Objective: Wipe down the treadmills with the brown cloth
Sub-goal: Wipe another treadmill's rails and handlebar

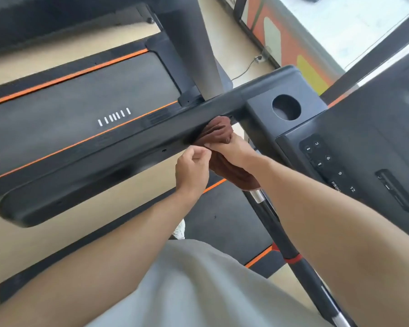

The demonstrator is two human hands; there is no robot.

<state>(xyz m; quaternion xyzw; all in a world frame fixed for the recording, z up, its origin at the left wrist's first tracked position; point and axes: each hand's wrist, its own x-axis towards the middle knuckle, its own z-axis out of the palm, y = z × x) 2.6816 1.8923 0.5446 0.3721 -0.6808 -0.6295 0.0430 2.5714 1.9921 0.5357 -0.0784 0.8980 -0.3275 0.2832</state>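
Head view: my right hand (232, 149) grips the bunched brown cloth (219, 132) against the black handrail (118, 147); my left hand (192, 169), fingers curled, pinches its edge.

Gym floor: black treadmills (80, 95) side by side, orange-striped belts, button console (328, 161), pale flooring (45, 232).

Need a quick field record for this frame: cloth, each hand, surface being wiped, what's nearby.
cloth: brown cloth, bunched against the side handrail
right hand: right hand grips the cloth and presses it to the rail
left hand: left hand curled beside it; whether it holds the cloth cannot be told
surface: black rail where it meets the console
nearby: round cup holder, number buttons, neighbouring treadmill belt with orange stripes
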